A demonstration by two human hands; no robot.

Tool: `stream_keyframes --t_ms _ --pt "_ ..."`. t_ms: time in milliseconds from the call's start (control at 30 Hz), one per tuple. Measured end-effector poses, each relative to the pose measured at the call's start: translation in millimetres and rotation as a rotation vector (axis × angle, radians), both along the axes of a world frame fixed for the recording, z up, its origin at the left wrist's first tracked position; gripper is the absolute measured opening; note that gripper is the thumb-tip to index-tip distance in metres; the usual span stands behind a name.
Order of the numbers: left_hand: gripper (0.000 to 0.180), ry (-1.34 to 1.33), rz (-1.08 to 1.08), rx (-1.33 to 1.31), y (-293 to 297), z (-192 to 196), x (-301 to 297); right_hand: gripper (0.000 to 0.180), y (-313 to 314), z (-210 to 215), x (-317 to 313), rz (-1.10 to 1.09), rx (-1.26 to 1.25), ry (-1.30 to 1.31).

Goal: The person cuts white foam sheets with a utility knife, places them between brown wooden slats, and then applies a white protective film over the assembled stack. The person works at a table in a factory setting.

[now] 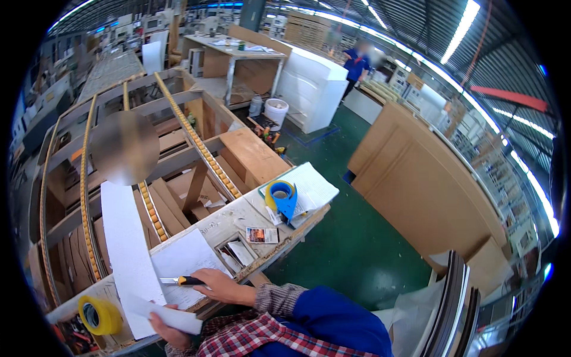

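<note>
My right hand is closed around a utility knife with a black and yellow handle, its blade pointing left over white sheets. At the lower edge, my left hand grips a white strip, whose material I cannot make out. Beyond it lies a long white panel, which reaches from the near bench edge out over the roller frame. A white sheet rests on the bench beside the panel, under the knife. To the left of the strip stands a roll of yellow tape.
The wooden bench carries a blue tape dispenser, papers and a small printed card. Rows of yellow rollers cross an open frame. Large cardboard stands at right; a person stands farther off.
</note>
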State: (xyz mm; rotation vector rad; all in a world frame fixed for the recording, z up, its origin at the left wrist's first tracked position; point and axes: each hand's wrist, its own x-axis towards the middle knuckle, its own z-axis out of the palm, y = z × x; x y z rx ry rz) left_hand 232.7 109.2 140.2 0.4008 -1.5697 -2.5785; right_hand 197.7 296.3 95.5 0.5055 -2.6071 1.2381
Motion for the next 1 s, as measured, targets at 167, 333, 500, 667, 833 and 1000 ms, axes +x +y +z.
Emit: stream_keyframes --t_ms 167,333,500,667,833,1000 --pt "0.046 0.169 -0.403 -0.119 22 -15 -8 0.056 -17 81 76 -0.047 -0.351 -0.239" --pt "0.042 0.115 -0.855 -0.032 26 -35 6 0.067 -43 59 124 -0.353 -0.038 -0.091" --pt "0.044 -0.074 -1.084 0.035 45 -57 54 0.066 -55 49 190 -0.614 -0.019 -0.313" --pt "0.05 0.111 -1.457 -0.123 47 -63 109 0.053 -69 43 264 -0.864 -0.125 -0.368" --pt "0.049 0.061 -1.777 -0.027 41 -50 134 0.053 -83 39 318 -0.952 -0.183 -0.322" --pt "0.051 -0.016 -2.03 -0.011 42 -36 165 0.06 -86 62 390 -0.893 -0.256 -0.346"
